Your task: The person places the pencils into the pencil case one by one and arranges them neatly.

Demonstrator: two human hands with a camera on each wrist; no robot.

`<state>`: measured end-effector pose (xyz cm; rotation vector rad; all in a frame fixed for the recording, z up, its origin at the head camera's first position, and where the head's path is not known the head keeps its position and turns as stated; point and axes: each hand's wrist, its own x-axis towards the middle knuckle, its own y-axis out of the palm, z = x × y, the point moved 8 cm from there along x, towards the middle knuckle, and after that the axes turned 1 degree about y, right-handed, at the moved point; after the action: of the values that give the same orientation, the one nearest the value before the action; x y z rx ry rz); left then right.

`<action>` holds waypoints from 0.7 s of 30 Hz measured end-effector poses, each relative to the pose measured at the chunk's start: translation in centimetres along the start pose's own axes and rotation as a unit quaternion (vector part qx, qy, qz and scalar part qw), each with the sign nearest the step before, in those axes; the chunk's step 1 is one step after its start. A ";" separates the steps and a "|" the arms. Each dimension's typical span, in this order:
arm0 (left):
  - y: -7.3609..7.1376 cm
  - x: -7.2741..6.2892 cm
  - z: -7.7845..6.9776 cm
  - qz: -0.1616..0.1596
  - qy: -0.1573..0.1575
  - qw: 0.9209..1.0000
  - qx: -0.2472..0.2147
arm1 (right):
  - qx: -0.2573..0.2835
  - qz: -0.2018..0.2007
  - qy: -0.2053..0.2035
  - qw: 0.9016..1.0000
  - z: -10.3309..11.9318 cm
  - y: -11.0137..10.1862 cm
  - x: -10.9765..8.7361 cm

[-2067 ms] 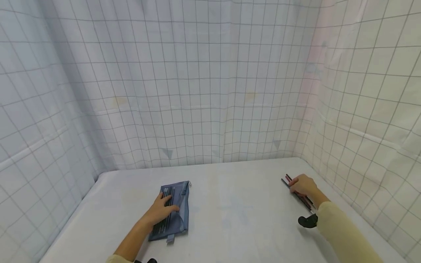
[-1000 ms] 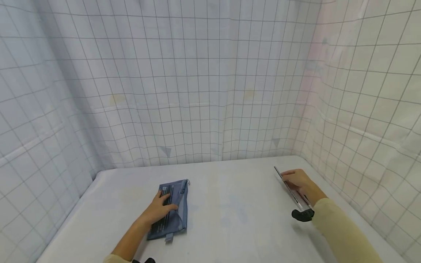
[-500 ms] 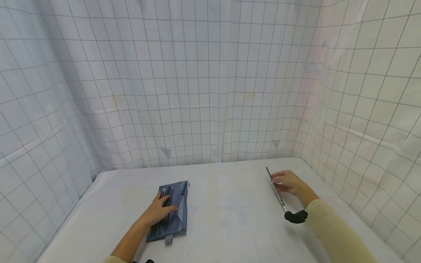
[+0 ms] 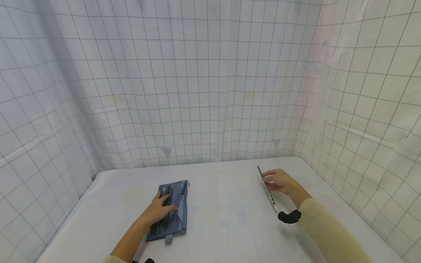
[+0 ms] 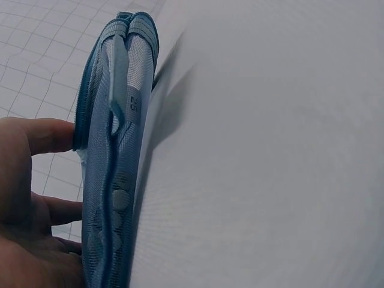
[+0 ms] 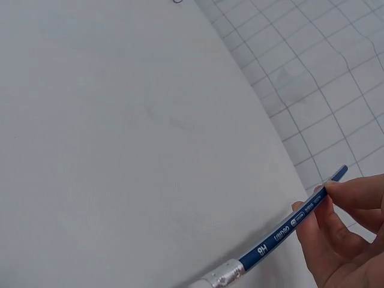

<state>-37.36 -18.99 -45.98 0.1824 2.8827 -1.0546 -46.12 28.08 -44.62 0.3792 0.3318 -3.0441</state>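
Observation:
A flat blue mesh zip pencil pouch lies on the left part of the table, with several dark pencils showing inside. On top of it rests my left hand, fingers spread. The left wrist view shows the pouch edge-on, its zip at the top, with my fingertips touching it. At the right, my right hand pinches a pencil between thumb and fingers. In the right wrist view this pencil is blue, marked HB, with a silver ferrule at its near end.
A white cloth covers the table. White grid-patterned curtains stand at the back and both sides. A black strap piece juts from the right wrist.
My right hand has lifted from the table's right side and moved left with the pencil. Dark and reddish pencils seen under it earlier no longer show. The left hand stays on the pouch.

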 end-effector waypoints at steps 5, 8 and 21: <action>0.0 0.2 0.0 -0.001 -0.002 1.000 0.002 | 0.006 0.010 0.001 1.000 0.1 0.9 -0.1; 0.1 0.2 0.1 -0.003 -0.002 1.000 0.003 | 0.008 0.010 0.004 1.000 -0.1 1.2 0.1; -0.1 -0.1 -0.4 -0.001 0.010 1.000 -0.001 | 0.016 0.021 -0.013 1.000 0.9 3.7 0.1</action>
<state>-37.30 -18.79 -45.57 0.1903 2.9020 -1.0560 -46.09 24.28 -44.53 0.3443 0.2699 -3.0147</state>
